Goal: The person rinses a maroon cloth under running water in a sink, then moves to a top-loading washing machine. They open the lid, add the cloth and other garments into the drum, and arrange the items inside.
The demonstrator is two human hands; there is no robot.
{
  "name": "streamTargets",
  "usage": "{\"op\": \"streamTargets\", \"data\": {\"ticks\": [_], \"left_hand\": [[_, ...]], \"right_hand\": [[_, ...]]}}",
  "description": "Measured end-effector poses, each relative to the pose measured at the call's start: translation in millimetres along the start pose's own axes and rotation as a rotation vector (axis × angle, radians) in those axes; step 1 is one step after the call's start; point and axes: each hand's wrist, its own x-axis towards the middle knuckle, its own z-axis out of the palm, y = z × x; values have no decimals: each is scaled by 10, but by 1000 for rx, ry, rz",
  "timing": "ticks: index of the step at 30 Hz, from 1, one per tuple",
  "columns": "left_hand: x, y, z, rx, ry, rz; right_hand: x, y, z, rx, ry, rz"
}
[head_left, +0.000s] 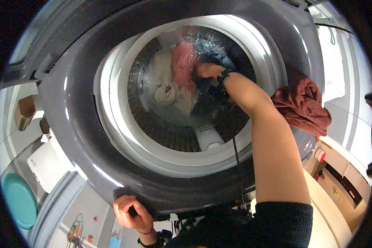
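Note:
My right arm reaches down into the drum of a top-loading washing machine (164, 143). My right hand (207, 70) is among wet laundry there, its fingers partly hidden, so its grip cannot be made out. Against it lies a pink cloth (184, 66), with dark laundry (214, 96) just below and dark bluish fabric (215, 49) above. Pale cloth (164, 83) sits left of the pink one in cloudy water. My left hand (132, 212) is loosely curled by the machine's front edge (173, 193), and no held object is visible in it.
A brown-red towel (303, 107) drapes over the machine's right rim. A thin dark cord (236, 155) hangs over the front rim. To the left are a teal basin (20, 200) and a white container (49, 162). A cream cabinet (344, 173) with small items stands right.

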Motion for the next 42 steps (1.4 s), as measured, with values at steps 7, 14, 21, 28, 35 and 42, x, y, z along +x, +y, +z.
{"op": "streamTargets", "data": {"ticks": [7,14,21,28,35,42], "left_hand": [[5,11,12,-53,67,-3],[-6,51,9,-117,77,17],[27,78,-43,-200,73,42],[-70,-17,-122,-358,71,133],[-111,-145,-187,-448,27,168],[-63,-117,-112,-412,34,246]], "right_hand": [[484,-314,-1059,874,-263,593],[677,-215,-2143,1166,-147,704],[803,-549,-3093,1643,82,1032],[476,-983,-3689,1678,358,1113],[275,-1586,-4056,1738,515,1120],[351,-1747,-3969,2116,683,1125]]}}
